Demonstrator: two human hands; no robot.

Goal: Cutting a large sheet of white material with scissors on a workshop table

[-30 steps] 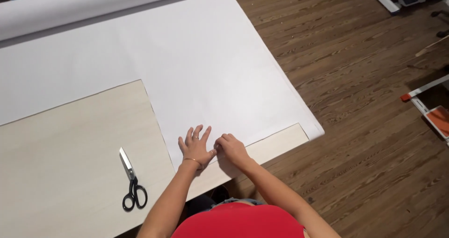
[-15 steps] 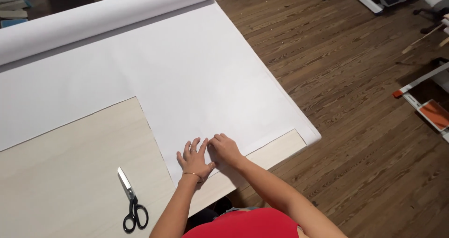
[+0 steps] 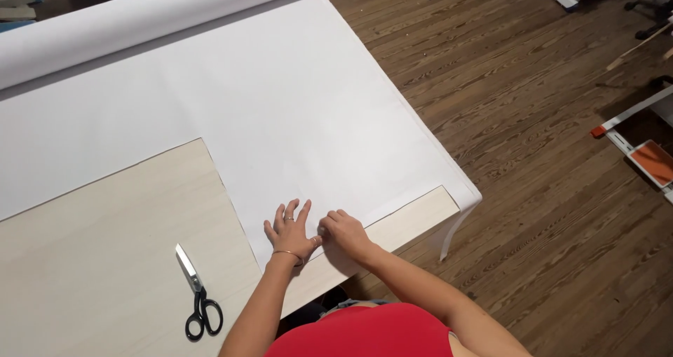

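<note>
The left hand (image 3: 291, 232) is pressed flat, fingers spread, on the near edge of the paper (image 3: 294, 125); the right hand (image 3: 343, 232) is curled, pinching that edge. Scissors (image 3: 198, 294) lie left on the table (image 3: 91, 259).

Pale wood table (image 3: 105, 245) with white paper sheet (image 3: 280, 118), paper roll (image 3: 140, 20), black-handled scissors (image 3: 196, 294).

Matt white paper sheet (image 3: 294, 118), smooth, unrolled from a paper roll (image 3: 140, 20) of the same dull finish. Pale wood-grain bench (image 3: 105, 245), smooth, low sheen. Scissors (image 3: 196, 294) with bright metal blades and glossy black plastic handles. Dark brown plank floor (image 3: 533, 118), strongly grained, slightly glossy.
</note>
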